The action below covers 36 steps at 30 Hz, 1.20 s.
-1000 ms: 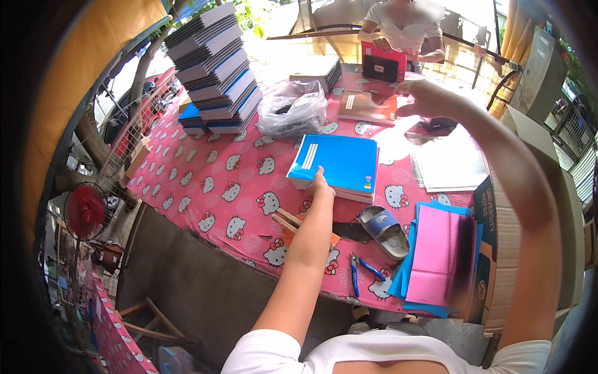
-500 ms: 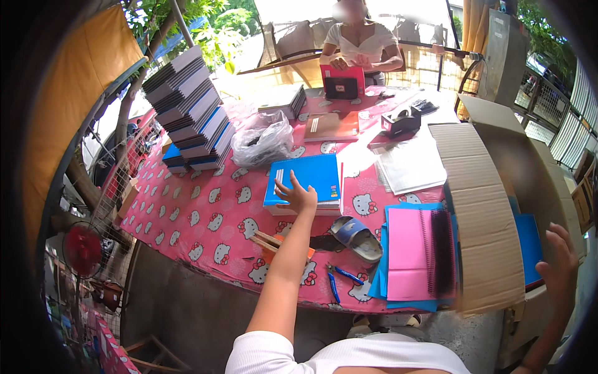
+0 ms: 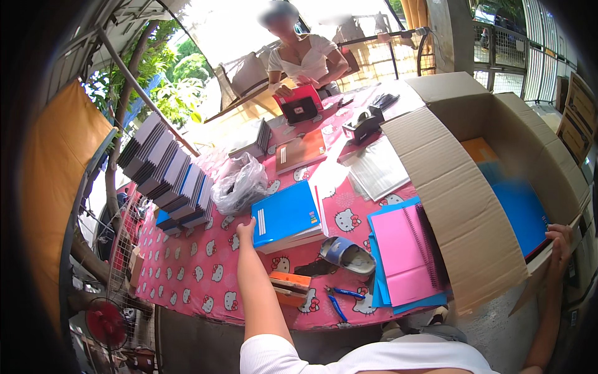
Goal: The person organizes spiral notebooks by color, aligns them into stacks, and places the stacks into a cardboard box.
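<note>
At the left end of a notebook stack topped by a blue spiral notebook (image 3: pixel 285 213), my left hand (image 3: pixel 246 232) grips the edge, fingers partly hidden. My right hand (image 3: pixel 560 242) is closed on the near right edge of an open cardboard box (image 3: pixel 464 202). Inside that box lie blue notebooks (image 3: pixel 518 209) and an orange one (image 3: pixel 478 151). Between the stack and the box are a pink spiral-bound cover (image 3: pixel 405 249) on blue sheets (image 3: pixel 381 285), and a blue-and-grey slide sandal (image 3: pixel 349 254).
Blue-handled pliers (image 3: pixel 339 300) and an orange-and-wood block (image 3: pixel 289 288) lie near the table's front edge. A tall notebook pile (image 3: pixel 168 177) leans at left beside a plastic bag (image 3: pixel 240 184). Across the table, a person (image 3: pixel 305 62) holds a red notebook (image 3: pixel 299 106); a tape dispenser (image 3: pixel 363 126) stands nearby.
My left hand has gone from above the blue notebook to the stack's left edge. My right hand has lowered onto the box edge. The view has turned right, showing more inside the box.
</note>
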Motion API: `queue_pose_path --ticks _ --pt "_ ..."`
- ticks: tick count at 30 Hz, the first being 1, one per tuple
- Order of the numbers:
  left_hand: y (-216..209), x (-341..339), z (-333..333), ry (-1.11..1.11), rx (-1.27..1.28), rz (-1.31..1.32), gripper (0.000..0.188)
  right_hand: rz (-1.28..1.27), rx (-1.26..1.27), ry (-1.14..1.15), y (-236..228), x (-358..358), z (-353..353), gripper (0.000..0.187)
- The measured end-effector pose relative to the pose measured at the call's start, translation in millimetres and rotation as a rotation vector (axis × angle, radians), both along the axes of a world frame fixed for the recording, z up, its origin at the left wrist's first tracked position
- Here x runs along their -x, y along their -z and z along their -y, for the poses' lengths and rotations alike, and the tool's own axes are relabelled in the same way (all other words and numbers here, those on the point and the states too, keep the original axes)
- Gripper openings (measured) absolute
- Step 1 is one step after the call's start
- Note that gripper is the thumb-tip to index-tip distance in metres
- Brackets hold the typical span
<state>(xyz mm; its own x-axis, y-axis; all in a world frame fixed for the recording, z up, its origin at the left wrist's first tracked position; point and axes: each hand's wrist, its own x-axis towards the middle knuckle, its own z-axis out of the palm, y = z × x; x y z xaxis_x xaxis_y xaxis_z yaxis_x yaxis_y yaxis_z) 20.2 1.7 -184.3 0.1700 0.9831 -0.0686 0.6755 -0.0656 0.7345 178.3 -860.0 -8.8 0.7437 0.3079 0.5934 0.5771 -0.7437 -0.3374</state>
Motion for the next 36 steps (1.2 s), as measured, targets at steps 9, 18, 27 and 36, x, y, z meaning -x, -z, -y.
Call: queue_pose_path --ticks 9,18,27,36 --pt "18.1 -19.0 -13.8 0.312 0.251 0.057 0.057 0.005 -0.215 -0.035 25.8 -12.0 9.3 0.032" --pt "15.7 -21.2 -8.4 0.418 0.264 0.095 0.039 0.053 -0.254 -0.033 28.5 -12.9 -6.7 0.033" --pt "14.9 -37.4 -17.8 0.096 0.118 0.039 0.082 0.163 -0.156 -0.021 32.9 -16.1 3.4 0.035" --pt "-171.9 -169.0 164.5 0.535 0.153 0.628 0.054 0.338 -0.199 -0.007 17.0 -17.5 -31.4 0.042"
